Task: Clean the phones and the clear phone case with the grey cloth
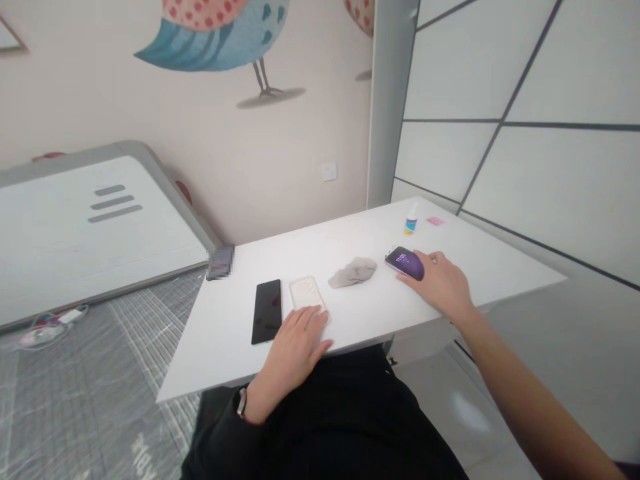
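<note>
My right hand grips a smartphone whose lit purple screen shows the time; it is low over the table's right part, and I cannot tell whether the phone touches the tabletop. My left hand lies with outstretched fingers over the near end of a clear phone case, covering part of it. Just left of the case lies a larger black phone with a dark screen. A crumpled grey cloth rests between the case and the held phone.
On the white table, a small spray bottle stands at the back right beside a pink packet. A blurred dark object sits at the far left corner. White panels rise along the right.
</note>
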A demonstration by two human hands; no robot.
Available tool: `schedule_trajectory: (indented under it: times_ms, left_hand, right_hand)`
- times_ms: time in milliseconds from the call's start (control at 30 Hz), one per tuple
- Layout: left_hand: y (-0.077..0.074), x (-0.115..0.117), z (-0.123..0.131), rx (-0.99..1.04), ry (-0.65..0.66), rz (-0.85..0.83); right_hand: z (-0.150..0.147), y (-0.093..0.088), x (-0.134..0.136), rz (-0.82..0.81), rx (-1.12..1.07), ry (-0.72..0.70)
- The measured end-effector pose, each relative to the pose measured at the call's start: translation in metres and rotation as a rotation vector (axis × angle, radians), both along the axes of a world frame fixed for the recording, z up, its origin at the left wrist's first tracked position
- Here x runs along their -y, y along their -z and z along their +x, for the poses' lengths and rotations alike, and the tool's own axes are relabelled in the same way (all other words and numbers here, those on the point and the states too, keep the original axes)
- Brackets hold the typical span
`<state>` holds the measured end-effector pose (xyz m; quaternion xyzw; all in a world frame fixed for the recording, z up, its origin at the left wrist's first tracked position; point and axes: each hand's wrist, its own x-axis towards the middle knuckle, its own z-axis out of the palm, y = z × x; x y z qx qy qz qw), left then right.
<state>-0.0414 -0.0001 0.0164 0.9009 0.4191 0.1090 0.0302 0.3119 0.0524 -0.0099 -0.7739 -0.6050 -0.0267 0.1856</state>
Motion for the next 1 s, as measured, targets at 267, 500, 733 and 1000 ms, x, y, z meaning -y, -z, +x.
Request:
schedule_trajectory:
  times_ms: [267, 500, 733, 1000]
  left_hand:
    - [0.039, 0.025, -0.002, 0.209, -0.070, 0.132]
    - [0.051, 0.047, 0.001, 0.271, -0.118, 0.276]
    - [0.057, 0.057, 0.002, 0.288, -0.225, 0.412]
    - [0.057, 0.060, 0.003, 0.259, -0.410, 0.368]
  right_hand:
    - [0.002, 0.008, -0.003, 0.005, 0.004, -0.045]
    - [0.013, 0.017, -0.007, 0.060, -0.056, -0.067]
    - [0.015, 0.029, -0.009, 0.106, -0.085, -0.026]
    - [0.010, 0.029, 0.000, 0.145, -0.078, -0.032]
